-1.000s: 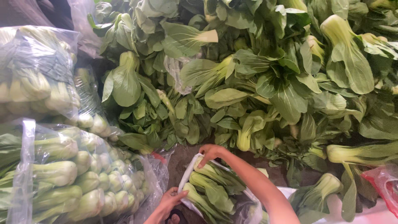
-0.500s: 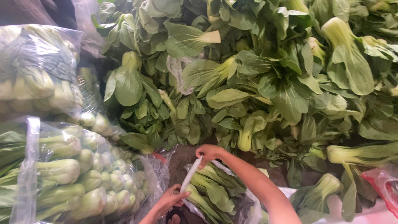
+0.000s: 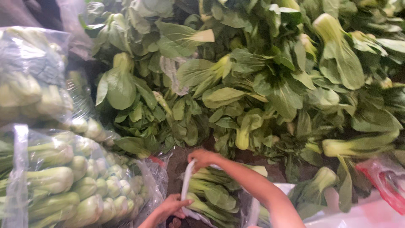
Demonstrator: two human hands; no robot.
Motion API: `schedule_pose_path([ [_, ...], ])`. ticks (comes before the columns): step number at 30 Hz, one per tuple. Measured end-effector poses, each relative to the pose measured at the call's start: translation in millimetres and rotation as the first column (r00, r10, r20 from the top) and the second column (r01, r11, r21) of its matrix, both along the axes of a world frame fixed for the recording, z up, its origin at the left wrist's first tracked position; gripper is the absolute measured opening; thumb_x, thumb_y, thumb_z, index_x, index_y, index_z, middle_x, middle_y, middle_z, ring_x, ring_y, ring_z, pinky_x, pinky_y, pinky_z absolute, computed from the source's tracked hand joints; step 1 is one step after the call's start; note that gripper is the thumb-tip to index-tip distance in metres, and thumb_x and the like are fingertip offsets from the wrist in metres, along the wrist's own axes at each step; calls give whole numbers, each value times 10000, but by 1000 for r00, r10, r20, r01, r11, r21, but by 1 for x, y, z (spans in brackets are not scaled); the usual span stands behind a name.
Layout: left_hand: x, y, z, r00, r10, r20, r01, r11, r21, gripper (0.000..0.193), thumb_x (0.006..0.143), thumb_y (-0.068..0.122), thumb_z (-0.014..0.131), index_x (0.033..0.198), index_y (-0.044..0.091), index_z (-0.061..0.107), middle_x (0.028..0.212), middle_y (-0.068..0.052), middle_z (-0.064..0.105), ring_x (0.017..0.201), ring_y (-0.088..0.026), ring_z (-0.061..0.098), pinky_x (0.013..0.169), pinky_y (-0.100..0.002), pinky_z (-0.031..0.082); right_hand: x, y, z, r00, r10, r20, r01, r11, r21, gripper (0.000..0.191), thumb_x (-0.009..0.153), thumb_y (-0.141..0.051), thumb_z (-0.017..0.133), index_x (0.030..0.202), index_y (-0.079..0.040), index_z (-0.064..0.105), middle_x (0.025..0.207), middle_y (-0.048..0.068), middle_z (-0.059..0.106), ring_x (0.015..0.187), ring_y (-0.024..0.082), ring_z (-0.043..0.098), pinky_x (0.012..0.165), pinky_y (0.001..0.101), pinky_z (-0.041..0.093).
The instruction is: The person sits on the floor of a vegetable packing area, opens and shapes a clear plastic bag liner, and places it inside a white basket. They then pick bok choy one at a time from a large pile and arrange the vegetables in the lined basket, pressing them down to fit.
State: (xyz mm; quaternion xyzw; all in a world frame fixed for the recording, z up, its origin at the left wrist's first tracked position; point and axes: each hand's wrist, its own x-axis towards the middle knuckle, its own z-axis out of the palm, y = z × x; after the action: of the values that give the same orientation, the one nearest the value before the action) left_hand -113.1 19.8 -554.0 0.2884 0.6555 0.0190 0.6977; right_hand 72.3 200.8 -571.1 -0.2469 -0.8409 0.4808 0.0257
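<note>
since a second ago, when the bag mouth lay spread wide, i log the clear plastic bag (image 3: pixel 185 185) now drawn into a narrow upright strip between both hands: right hand (image 3: pixel 203 158) pinching its upper edge, left hand (image 3: pixel 171 207) closed on the lower edge at the bottom of the heap. item held inside: bok choy bunch (image 3: pixel 213 196), stems to the left, leaves to the right. my reading: the mouth is being gathered shut around the greens. adjacent: loose bok choy pile (image 3: pixel 261 84) above; filled bags of bok choy (image 3: pixel 55 185) at the left edge; red-trimmed bag (image 3: pixel 382 181) at the right edge. the bag's base and both fingertips' exact hold are cut off or blurred.
</note>
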Motion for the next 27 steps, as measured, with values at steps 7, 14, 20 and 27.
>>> schedule_pose_path([
  [7, -22, -27, -20, 995, 75, 64, -55, 960, -274, 604, 887, 403, 785, 1294, -10, 615, 958, -192, 777, 796, -258, 771, 760, -343, 650, -32, -54, -23, 912, -54, -406, 116, 985, 130, 519, 729, -274, 822, 1187, -71, 686, 1176, 166, 644, 1163, 373, 602, 1000, 461, 486],
  [14, -54, -54, -74, 907, -389, -158, 332, 895, -299, 666, 869, 567, 736, 869, -98, 739, 673, -171, 755, 523, -256, 705, 509, -366, 580, 64, -151, -49, 650, -643, -406, 593, 763, -258, 358, 919, -252, 708, 1245, -107, 671, 1195, 85, 713, 1114, 255, 693, 992, 398, 536],
  [20, -55, -20, -63, 568, -763, -308, 723, 641, -256, 758, 836, 740, 616, 773, -3, 755, 589, -126, 703, 471, -220, 680, 488, -377, 549, 259, -194, -19, -64, -963, -263, 921, -158, 355, 295, 799, -168, 759, 1063, -38, 735, 1096, 114, 694, 1103, 326, 625, 1034, 441, 473],
  [27, 26, 42, 5, 333, -680, -653, 897, 442, -3, 668, 862, 692, 664, 868, 29, 753, 772, -137, 719, 777, -269, 707, 758, -409, 572, 350, -209, -54, -395, -914, -93, 776, -386, 499, 851, 763, -143, 878, 1445, -37, 380, 1340, 311, 423, 1203, 477, 448, 1050, 532, 398],
])
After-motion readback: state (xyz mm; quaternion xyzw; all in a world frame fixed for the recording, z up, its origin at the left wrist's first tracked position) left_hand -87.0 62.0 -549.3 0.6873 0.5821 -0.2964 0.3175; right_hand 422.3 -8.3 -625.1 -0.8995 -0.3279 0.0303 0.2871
